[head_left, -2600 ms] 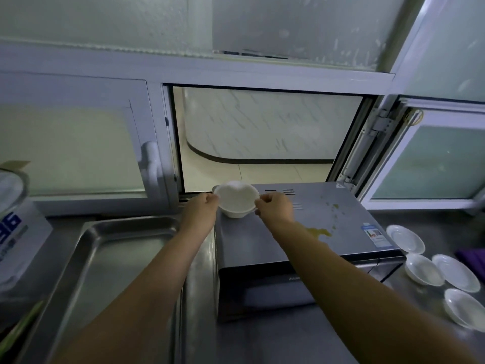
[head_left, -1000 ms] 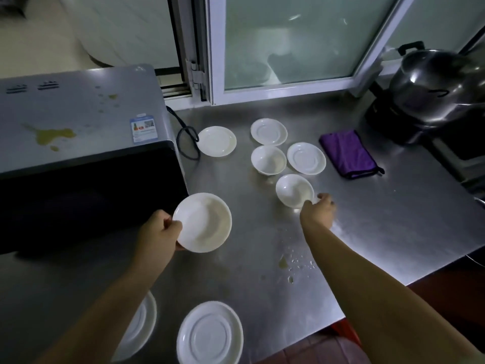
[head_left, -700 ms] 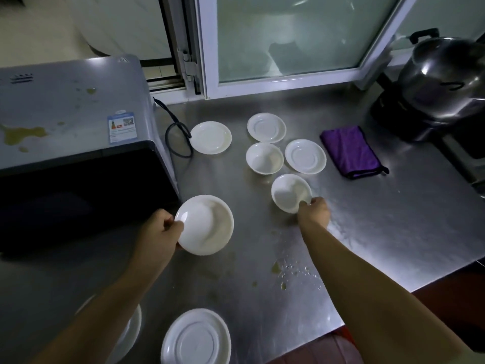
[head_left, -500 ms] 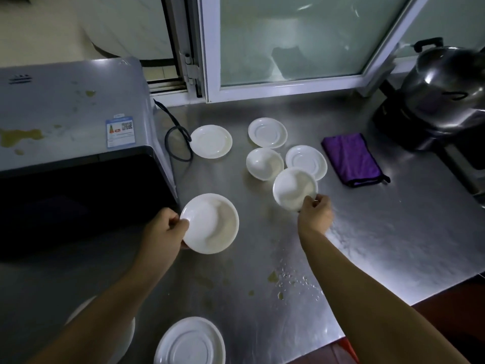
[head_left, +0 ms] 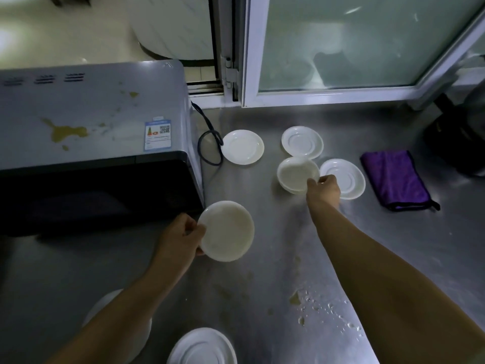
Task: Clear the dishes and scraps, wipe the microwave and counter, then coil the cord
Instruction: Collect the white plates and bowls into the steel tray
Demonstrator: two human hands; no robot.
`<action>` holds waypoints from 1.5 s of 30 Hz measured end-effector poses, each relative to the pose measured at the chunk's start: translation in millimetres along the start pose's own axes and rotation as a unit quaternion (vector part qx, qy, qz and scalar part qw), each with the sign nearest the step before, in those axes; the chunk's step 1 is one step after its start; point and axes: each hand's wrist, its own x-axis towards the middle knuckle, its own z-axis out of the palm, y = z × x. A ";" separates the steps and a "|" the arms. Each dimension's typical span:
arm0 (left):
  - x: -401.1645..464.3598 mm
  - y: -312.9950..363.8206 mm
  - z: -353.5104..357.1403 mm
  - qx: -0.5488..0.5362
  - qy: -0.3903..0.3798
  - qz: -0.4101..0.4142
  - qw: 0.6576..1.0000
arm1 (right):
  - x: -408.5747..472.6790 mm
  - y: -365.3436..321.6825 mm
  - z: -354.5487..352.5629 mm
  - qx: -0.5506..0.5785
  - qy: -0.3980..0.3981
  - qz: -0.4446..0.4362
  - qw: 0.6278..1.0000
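- The left hand (head_left: pixel 181 239) is pinching the rim of a white bowl (head_left: pixel 226 230), lower centre of the frame, beside the microwave (head_left: pixel 91 153).
- The right hand (head_left: pixel 323 189) is pinching a second bowl (head_left: pixel 296 174), setting it into another, centre right.
- The bowls are looking light, stiff, smooth and likely breakable; the rim is offering the surest hold.
- Saucers (head_left: pixel 242 146) are lying on the counter (head_left: pixel 393 258), upper centre.

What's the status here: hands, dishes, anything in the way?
Left hand grips a bowl. Right hand stacks a second bowl onto another. Yellow spill unwiped on microwave.
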 end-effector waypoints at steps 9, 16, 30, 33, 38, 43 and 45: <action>6.2 -15.4 -16.8 -0.015 0.017 -0.009 1.000 | 1.8 9.2 10.0 -0.036 -0.009 0.027 0.999; 1.8 -22.4 -30.3 0.006 0.024 0.001 1.000 | -45.1 17.5 4.5 0.035 0.006 0.019 0.999; -31.6 -34.7 -85.9 -0.043 0.066 -0.001 0.997 | -238.7 -22.7 7.8 0.158 -0.213 -0.058 0.962; -42.3 -37.3 -99.7 -0.076 0.079 -0.007 0.994 | -261.6 -26.7 17.9 0.142 -0.222 -0.065 0.963; -62.7 -45.4 -127.4 -0.156 0.074 -0.034 0.984 | -287.5 -36.1 33.8 0.124 -0.238 -0.071 0.961; -81.3 -51.6 -154.7 -0.224 0.071 -0.074 0.969 | -312.6 -44.1 51.0 0.096 -0.288 -0.088 0.949; -86.8 -52.9 -166.6 -0.254 0.091 -0.089 0.959 | -324.0 -48.4 59.5 0.090 -0.296 -0.105 0.945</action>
